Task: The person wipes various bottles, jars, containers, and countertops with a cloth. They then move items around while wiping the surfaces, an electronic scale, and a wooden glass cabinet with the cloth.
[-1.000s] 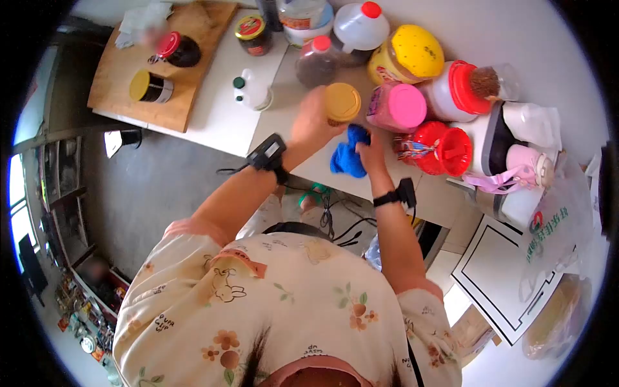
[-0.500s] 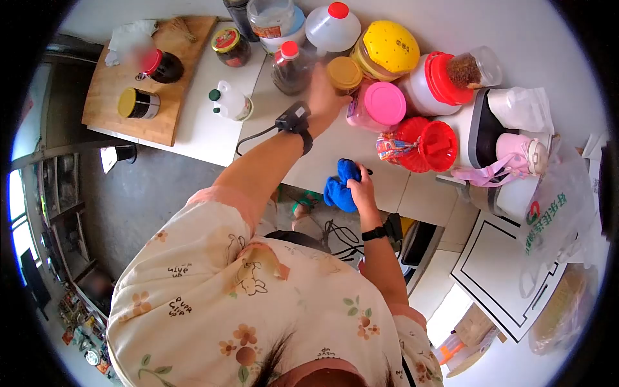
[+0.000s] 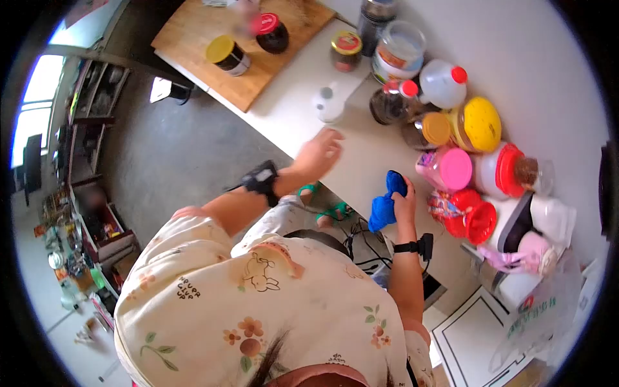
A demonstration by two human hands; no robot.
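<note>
My left hand (image 3: 318,155) is over the front edge of the white counter (image 3: 351,151), fingers loosely bent and somewhat apart, with nothing in it. Just beyond it stands a small whitish bottle (image 3: 330,106), blurred by motion. My right hand (image 3: 404,203) is closed around a bunched blue cloth (image 3: 385,209) above the counter's front part. Against the wall stand a dark bottle with a red cap (image 3: 389,106), a jar with an orange-yellow lid (image 3: 425,131) and a container with a pink lid (image 3: 449,168). A red plastic container (image 3: 474,216) is to the right of my right hand.
A wooden board (image 3: 258,71) at the back left holds a yellow-lidded jar (image 3: 225,55) and a red-lidded jar (image 3: 271,33). More containers line the wall, including a yellow-lidded one (image 3: 480,126) and a red-capped jug (image 3: 445,84). Cables (image 3: 361,242) hang below the counter.
My left hand has come back from beside the orange-yellow-lidded jar to the counter's front edge. My right hand still grips the blue cloth. The view has turned, shifting the containers right.
</note>
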